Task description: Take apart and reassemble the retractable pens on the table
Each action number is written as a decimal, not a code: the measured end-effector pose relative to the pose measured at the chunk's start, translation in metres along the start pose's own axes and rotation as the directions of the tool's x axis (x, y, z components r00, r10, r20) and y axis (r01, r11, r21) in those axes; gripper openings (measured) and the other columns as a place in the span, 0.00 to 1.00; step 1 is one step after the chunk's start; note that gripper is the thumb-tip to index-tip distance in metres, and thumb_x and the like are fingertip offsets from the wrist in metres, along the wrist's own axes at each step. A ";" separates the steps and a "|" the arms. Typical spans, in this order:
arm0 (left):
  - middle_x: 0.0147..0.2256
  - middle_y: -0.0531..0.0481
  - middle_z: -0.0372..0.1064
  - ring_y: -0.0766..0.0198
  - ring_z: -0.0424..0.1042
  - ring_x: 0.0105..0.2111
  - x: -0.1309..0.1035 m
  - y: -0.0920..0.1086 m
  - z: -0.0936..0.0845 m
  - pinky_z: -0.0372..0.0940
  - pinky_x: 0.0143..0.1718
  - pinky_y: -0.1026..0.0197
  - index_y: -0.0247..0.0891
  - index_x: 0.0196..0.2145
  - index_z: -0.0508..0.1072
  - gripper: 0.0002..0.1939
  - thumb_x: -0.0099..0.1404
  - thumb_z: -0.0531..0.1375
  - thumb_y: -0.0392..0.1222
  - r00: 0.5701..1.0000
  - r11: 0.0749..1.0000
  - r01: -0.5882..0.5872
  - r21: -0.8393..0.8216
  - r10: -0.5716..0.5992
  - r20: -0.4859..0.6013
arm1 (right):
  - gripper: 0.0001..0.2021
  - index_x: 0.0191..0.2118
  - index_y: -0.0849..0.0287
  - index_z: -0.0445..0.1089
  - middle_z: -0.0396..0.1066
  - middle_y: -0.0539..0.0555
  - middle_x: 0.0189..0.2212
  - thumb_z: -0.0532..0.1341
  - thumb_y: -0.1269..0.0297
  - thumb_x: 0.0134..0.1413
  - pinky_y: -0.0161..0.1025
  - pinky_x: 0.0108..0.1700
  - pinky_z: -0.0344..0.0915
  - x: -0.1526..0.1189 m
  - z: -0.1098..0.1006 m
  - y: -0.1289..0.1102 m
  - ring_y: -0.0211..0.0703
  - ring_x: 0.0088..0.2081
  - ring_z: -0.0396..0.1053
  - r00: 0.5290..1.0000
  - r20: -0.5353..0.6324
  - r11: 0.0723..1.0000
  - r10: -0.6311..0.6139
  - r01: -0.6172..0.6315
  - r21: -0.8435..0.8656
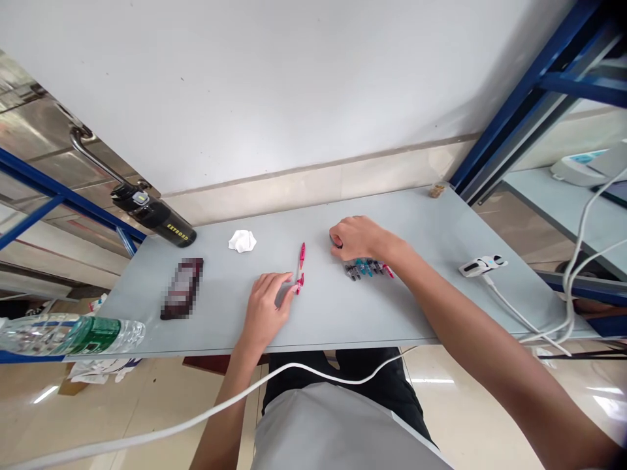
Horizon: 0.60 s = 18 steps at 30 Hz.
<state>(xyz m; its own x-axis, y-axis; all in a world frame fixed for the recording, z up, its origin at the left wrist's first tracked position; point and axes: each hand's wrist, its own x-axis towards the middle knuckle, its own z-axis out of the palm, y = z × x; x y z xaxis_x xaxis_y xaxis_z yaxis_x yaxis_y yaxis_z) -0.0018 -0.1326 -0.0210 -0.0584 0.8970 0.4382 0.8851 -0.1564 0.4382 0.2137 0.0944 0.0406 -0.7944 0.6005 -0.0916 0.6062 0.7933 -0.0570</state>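
A pale grey table stands against a white wall. Near its middle lies a pink pen, pointing toward the wall, with a pink clipped piece at its near end; from here I can't tell whether the two are joined. The left hand is beside that end, thumb and forefinger parted, their tips close to the piece; whether they touch it, I can't make out. To the right, a row of pens, clear, teal and pink, lies partly under the right hand. Its fingers curl inward around something dark, but I can't see whether they grip it.

Further out, a crumpled white tissue lies left of the pink pen, then a blurred dark object, a black bottle and a clear bottle with a green label. Over on the right sits a white device with its cable, and a small jar stands at the far corner.
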 end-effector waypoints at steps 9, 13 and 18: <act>0.32 0.52 0.73 0.56 0.75 0.39 0.026 0.004 0.022 0.67 0.50 0.51 0.44 0.57 0.76 0.13 0.77 0.61 0.41 0.992 0.993 0.105 0.058 -0.108 0.057 | 0.16 0.41 0.64 0.82 0.81 0.72 0.36 0.59 0.60 0.63 0.48 0.35 0.59 -0.003 -0.004 -0.013 0.63 0.38 0.80 0.999 0.011 0.995 0.043 -0.042 -0.085; 0.31 0.53 0.71 0.58 0.74 0.37 0.028 -0.001 0.012 0.66 0.48 0.53 0.44 0.55 0.78 0.14 0.76 0.60 0.37 0.994 0.992 0.082 0.096 -0.089 0.071 | 0.13 0.39 0.64 0.82 0.81 0.71 0.34 0.60 0.62 0.62 0.47 0.35 0.58 -0.005 -0.004 -0.016 0.62 0.36 0.80 0.998 0.021 0.997 0.056 -0.055 -0.049; 0.35 0.49 0.74 0.58 0.73 0.37 0.025 -0.005 0.005 0.66 0.47 0.54 0.44 0.62 0.79 0.20 0.78 0.56 0.35 0.995 0.985 -0.002 0.170 -0.015 0.101 | 0.11 0.37 0.62 0.81 0.79 0.70 0.33 0.61 0.64 0.61 0.47 0.35 0.57 -0.008 -0.003 -0.022 0.60 0.35 0.78 0.996 0.014 0.995 0.085 -0.084 -0.044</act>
<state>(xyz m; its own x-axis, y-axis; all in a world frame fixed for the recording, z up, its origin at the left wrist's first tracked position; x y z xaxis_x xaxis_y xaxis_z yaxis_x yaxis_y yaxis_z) -0.0054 -0.1077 -0.0160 -0.0247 0.9366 0.3496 0.9510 -0.0858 0.2971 0.2063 0.0722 0.0457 -0.7396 0.6640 -0.1100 0.6684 0.7437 -0.0051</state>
